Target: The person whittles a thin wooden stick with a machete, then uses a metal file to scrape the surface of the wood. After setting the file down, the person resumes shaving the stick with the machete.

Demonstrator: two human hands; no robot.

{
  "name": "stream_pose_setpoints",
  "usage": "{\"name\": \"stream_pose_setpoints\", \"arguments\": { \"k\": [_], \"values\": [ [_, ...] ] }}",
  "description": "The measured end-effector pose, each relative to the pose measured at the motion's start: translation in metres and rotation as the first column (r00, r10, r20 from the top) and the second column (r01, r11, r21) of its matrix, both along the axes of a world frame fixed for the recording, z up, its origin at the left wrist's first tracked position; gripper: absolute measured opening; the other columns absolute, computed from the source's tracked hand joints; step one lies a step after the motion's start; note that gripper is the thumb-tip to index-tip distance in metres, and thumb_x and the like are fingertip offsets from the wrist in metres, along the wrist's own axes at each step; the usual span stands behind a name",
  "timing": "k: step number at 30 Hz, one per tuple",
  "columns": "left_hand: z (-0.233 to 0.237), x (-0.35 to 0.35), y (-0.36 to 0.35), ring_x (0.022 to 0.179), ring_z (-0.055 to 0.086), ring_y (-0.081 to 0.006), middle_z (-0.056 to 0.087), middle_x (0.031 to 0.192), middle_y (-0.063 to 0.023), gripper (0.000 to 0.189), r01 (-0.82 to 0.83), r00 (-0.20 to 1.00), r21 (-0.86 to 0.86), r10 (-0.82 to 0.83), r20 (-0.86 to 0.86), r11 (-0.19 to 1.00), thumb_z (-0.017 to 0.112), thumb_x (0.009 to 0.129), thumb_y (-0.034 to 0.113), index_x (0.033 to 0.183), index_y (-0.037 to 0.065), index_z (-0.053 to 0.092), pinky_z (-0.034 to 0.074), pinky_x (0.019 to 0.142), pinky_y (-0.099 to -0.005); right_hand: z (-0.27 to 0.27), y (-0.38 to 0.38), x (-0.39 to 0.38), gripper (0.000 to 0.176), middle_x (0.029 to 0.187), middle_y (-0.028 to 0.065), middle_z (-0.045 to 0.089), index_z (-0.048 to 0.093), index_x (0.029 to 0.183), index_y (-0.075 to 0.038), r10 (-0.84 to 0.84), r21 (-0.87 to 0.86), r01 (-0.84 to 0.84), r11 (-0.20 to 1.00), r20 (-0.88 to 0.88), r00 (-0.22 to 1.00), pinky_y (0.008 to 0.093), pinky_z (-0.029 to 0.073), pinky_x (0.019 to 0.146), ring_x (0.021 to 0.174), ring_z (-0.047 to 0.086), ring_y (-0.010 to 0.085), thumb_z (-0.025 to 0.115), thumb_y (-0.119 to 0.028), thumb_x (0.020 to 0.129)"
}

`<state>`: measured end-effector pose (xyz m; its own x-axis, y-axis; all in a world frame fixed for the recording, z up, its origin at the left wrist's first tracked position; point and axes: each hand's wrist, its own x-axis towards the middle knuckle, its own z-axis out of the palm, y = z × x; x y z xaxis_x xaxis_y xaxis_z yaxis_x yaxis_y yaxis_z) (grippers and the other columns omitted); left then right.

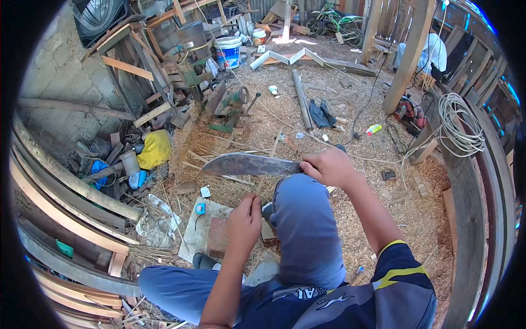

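My right hand (330, 168) is wrapped round the handle of a machete (244, 164), just above my raised knee. Its broad, dark, stained blade points left, with the tip curving down. In my left hand (245, 220), thumb and fingers pinch the lower end of a thin wooden stick (261, 185). The stick slants up and away from me, and the blade crosses it a little beyond my fingers. More thin sticks (208, 155) lie on the shavings beyond the machete. Below and left of the blade, a blue tape measure (200, 209) rests on a pale board (193, 234) beside a reddish block (218, 236).
Stacked planks (76, 200) line the left side. A green metal machine (233, 112) stands ahead, with a yellow cloth (155, 149) to its left. Beyond lie a long pipe (302, 98) and a white-blue bucket (228, 53). Coiled cable (462, 123) hangs at right; another person (435, 52) crouches behind a post.
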<state>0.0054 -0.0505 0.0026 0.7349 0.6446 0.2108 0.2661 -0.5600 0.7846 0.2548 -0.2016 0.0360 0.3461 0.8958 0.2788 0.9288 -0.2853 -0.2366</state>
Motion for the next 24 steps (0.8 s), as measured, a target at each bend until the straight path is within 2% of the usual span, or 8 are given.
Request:
{"name": "stream_pose_setpoints", "arguments": {
  "k": [4, 7, 10, 13, 16, 19, 22, 24],
  "values": [
    [0.003, 0.038, -0.001, 0.082, 0.070, -0.0457, 0.070, 0.091, -0.0277, 0.022, 0.026, 0.978, 0.032, -0.032, 0.208, 0.999, 0.058, 0.106, 0.020, 0.114, 0.001, 0.067, 0.052, 0.069, -0.0496, 0.001, 0.006, -0.006, 0.040, 0.067, 0.0156, 0.067, 0.072, 0.084, -0.014, 0.003, -0.006, -0.003, 1.000, 0.009, 1.000, 0.0511, 0.053, 0.061, 0.065, 0.068, 0.0387, 0.055, -0.046, 0.101],
    [0.007, 0.034, -0.003, 0.077, 0.070, -0.0443, 0.069, 0.085, -0.0260, 0.021, 0.039, 0.988, -0.001, -0.038, 0.147, 0.999, 0.058, 0.106, 0.020, 0.111, 0.001, 0.067, 0.051, 0.065, -0.0491, 0.000, 0.003, -0.005, 0.041, 0.068, 0.0155, 0.067, 0.072, 0.084, -0.014, 0.009, 0.018, -0.009, 1.000, 0.009, 1.000, 0.0509, 0.053, 0.061, 0.065, 0.069, 0.0384, 0.055, -0.047, 0.101],
    [0.007, -0.003, -0.009, 0.069, 0.063, -0.0302, 0.066, 0.080, -0.0187, 0.021, 0.007, 0.999, 0.026, -0.006, -0.035, 1.000, 0.057, 0.107, 0.017, 0.108, -0.002, 0.065, 0.049, 0.065, -0.0431, -0.003, -0.001, -0.001, 0.040, 0.068, 0.0154, 0.067, 0.071, 0.084, -0.015, -0.007, 0.014, 0.007, 1.000, 0.019, 1.000, 0.0510, 0.053, 0.062, 0.067, 0.069, 0.0379, 0.054, -0.047, 0.102],
    [-0.018, -0.044, -0.014, 0.065, 0.066, -0.0429, 0.064, 0.073, -0.0216, 0.018, 0.020, 0.998, 0.201, -0.032, 0.057, 0.979, 0.058, 0.106, 0.019, 0.104, 0.003, 0.066, 0.047, 0.057, -0.0487, -0.009, -0.006, 0.005, 0.039, 0.069, 0.0154, 0.067, 0.072, 0.086, -0.015, -0.016, 0.016, 0.016, 1.000, -0.014, 1.000, 0.0515, 0.052, 0.062, 0.067, 0.069, 0.0378, 0.054, -0.046, 0.102],
    [-0.023, -0.062, -0.020, 0.070, 0.060, -0.0277, 0.062, 0.077, -0.0145, 0.018, 0.013, 1.000, 0.013, -0.013, -0.028, 1.000, 0.057, 0.107, 0.018, 0.103, 0.003, 0.067, 0.047, 0.066, -0.0397, -0.010, -0.004, 0.006, 0.038, 0.068, 0.0155, 0.067, 0.072, 0.088, -0.015, -0.002, 0.031, 0.004, 1.000, -0.050, 0.999, 0.0521, 0.052, 0.062, 0.068, 0.069, 0.0381, 0.054, -0.045, 0.102],
    [-0.019, -0.043, -0.014, 0.068, 0.061, -0.0278, 0.063, 0.078, -0.0163, 0.020, -0.018, 0.998, -0.026, 0.017, -0.056, 0.999, 0.058, 0.107, 0.018, 0.102, 0.001, 0.066, 0.047, 0.065, -0.0406, -0.006, 0.000, 0.001, 0.039, 0.068, 0.0155, 0.067, 0.072, 0.087, -0.015, 0.009, 0.026, -0.009, 1.000, -0.026, 1.000, 0.0525, 0.052, 0.062, 0.067, 0.069, 0.0383, 0.054, -0.046, 0.102],
    [0.010, -0.006, -0.011, 0.073, 0.068, -0.0450, 0.067, 0.081, -0.0248, 0.017, -0.044, 0.999, 0.056, 0.044, -0.001, 0.997, 0.058, 0.106, 0.018, 0.107, 0.002, 0.065, 0.049, 0.062, -0.0496, -0.002, 0.005, -0.004, 0.040, 0.068, 0.0155, 0.067, 0.072, 0.086, -0.015, 0.006, 0.000, -0.006, 1.000, 0.002, 1.000, 0.0525, 0.052, 0.062, 0.066, 0.069, 0.0382, 0.054, -0.047, 0.102],
    [0.011, 0.018, -0.006, 0.075, 0.068, -0.0450, 0.068, 0.082, -0.0250, 0.017, -0.016, 0.995, 0.021, 0.014, 0.095, 1.000, 0.058, 0.106, 0.018, 0.108, 0.002, 0.065, 0.050, 0.062, -0.0495, 0.001, 0.007, -0.007, 0.041, 0.068, 0.0155, 0.067, 0.072, 0.085, -0.015, 0.009, -0.007, -0.009, 1.000, 0.000, 1.000, 0.0526, 0.052, 0.062, 0.066, 0.068, 0.0384, 0.054, -0.047, 0.102]
  ]
}}
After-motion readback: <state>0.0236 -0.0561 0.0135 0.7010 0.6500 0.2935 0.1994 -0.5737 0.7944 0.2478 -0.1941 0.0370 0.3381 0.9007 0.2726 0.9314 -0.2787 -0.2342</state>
